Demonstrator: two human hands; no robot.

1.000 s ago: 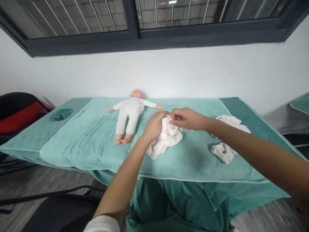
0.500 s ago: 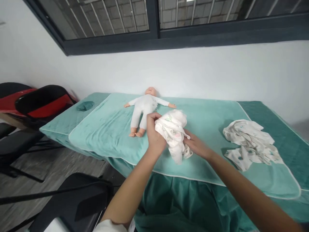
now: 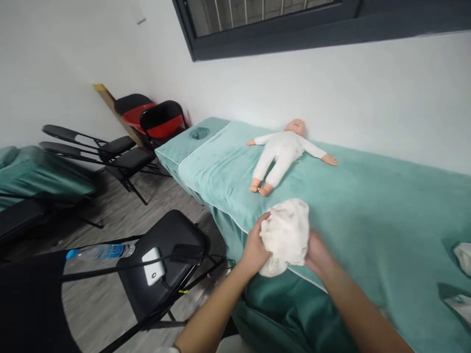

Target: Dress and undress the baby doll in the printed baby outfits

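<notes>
One cloth (image 3: 287, 234) | in left grip (image 3: 255, 251), right grip (image 3: 318, 252) | by bed edge (image 3: 309, 280) | doll (image 3: 280, 148) apart

– Looking at what?
– At a white cloth (image 3: 287, 233), crumpled into a rounded, wrinkled bundle.
– Lying where?
– Held between left hand (image 3: 256, 249) and right hand (image 3: 319, 252), near the green bed's (image 3: 371, 215) front edge.

Bare hands (image 3: 256, 251), bare forearms (image 3: 217, 305); thin strip of whitish sleeve (image 3: 168, 350) showing on left side.

Right hand (image 3: 318, 252): blurred, fingertips hidden behind bundled white cloth (image 3: 287, 233). White fabric pieces (image 3: 464, 257): cut off, right edge. Bottle label (image 3: 115, 251): illegible. Window (image 3: 270, 17): cropped above.
</notes>
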